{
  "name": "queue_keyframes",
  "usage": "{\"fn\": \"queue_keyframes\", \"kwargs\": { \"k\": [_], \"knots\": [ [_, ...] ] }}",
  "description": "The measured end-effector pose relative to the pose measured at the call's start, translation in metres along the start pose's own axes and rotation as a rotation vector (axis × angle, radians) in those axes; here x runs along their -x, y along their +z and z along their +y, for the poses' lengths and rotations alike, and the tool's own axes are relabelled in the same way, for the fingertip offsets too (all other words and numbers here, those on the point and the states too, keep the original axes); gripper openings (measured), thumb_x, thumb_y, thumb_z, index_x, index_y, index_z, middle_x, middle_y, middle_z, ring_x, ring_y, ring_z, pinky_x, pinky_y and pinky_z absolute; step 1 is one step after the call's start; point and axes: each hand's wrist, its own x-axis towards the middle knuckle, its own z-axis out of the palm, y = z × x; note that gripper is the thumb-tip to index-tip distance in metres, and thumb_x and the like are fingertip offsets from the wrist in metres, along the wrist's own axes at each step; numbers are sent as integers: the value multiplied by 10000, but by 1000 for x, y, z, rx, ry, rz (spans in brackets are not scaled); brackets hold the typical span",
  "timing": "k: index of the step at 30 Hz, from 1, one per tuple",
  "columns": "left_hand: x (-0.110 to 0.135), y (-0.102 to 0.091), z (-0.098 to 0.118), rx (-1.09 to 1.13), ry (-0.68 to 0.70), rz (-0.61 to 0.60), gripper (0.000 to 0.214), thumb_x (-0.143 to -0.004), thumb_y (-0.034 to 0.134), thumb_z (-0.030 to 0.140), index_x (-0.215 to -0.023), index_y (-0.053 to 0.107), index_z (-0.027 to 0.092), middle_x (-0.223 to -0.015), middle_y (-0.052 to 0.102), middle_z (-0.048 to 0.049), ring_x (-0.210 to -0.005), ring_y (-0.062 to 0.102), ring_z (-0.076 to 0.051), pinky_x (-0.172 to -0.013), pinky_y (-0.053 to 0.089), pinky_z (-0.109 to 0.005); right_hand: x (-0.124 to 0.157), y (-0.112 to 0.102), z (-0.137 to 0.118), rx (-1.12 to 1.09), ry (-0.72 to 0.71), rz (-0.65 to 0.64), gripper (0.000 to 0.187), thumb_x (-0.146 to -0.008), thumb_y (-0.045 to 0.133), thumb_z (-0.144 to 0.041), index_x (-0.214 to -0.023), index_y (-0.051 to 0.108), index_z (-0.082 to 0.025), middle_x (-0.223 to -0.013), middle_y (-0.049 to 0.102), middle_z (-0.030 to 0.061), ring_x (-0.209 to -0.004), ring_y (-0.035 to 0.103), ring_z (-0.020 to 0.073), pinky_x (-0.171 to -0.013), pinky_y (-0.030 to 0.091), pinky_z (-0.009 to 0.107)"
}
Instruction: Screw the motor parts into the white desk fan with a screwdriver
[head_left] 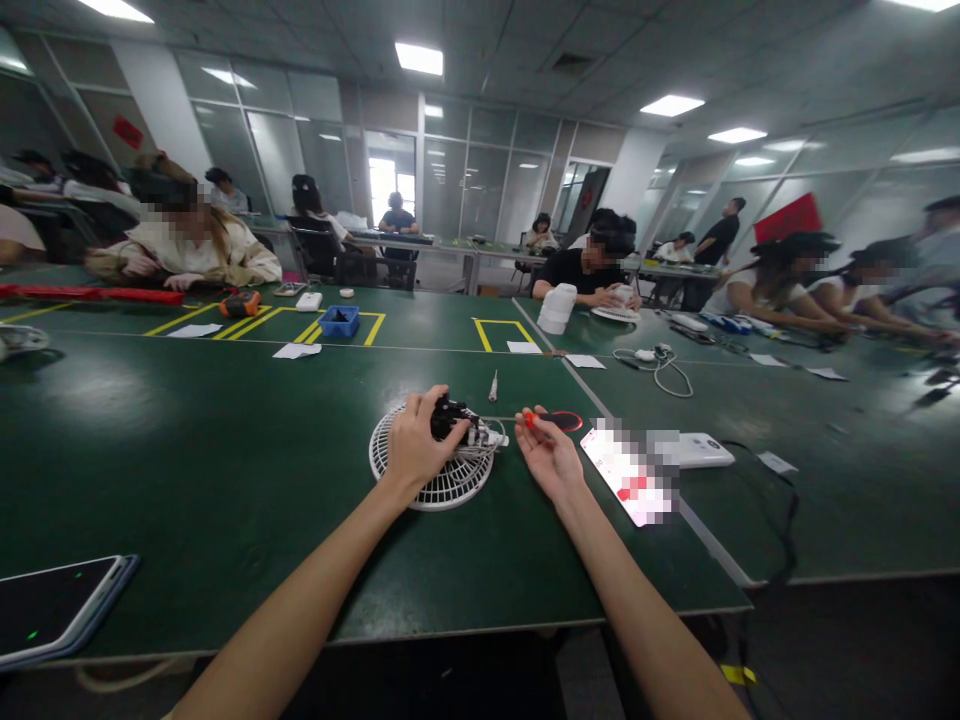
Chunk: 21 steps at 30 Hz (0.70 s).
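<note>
A white round fan grille (pixel 450 492) lies on the green table, with a black motor (pixel 445 418) and white wiring on top of it. My left hand (pixel 417 445) is wrapped round the motor, thumb on its near side and fingers over the far side. In my right hand (pixel 549 455) is a screwdriver (pixel 564 421) with a red and black handle, pinched by the fingers. Its shaft points left towards the motor's end; whether the tip touches a screw is too small to tell. Beyond the grille lies a small, clear-handled screwdriver (pixel 493 386).
A lit phone (pixel 628 478) and a white power bank (pixel 701 450) with a black cable lie to the right. A tablet (pixel 60 605) rests at the near left. Farther off are a blue bin (pixel 339 322), a white fan body (pixel 556 308) and an orange tool (pixel 241 303). Several people sit around.
</note>
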Motion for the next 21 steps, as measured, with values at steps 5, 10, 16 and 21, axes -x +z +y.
{"fn": "queue_keyframes", "kwargs": {
  "k": [5,10,16,21],
  "knots": [
    [1,1,0,-12,10,3,510,-889,683,447,-1330,525,244,-1097,613,-68,-903,652,-225,-819,548,-378,0,1,-1,-2,14,-2,148,-766,760,-105,-844,681,-201,-841,780,19,-804,760,157,-779,622,263],
    [1,3,-1,-27,25,12,514,-885,682,443,-1335,521,253,-1078,615,-60,-897,659,-231,-825,552,-383,-3,-3,-3,105,31,33,117,-808,784,-215,-810,667,-215,-752,747,18,-690,729,159,-684,631,269],
    [1,2,0,-18,22,25,497,-876,684,420,-1317,527,252,-1065,610,-56,-862,654,-214,-795,551,-363,-4,-5,-3,120,-12,17,181,-743,840,-172,-808,677,-219,-695,724,-7,-664,715,146,-638,621,236],
    [1,1,0,-13,24,14,477,-891,662,394,-1323,527,244,-1050,611,-58,-862,648,-218,-781,552,-367,-1,-1,-3,34,-69,-1,207,-722,800,-74,-835,679,-199,-821,780,25,-803,758,162,-766,631,263]
  ]
}}
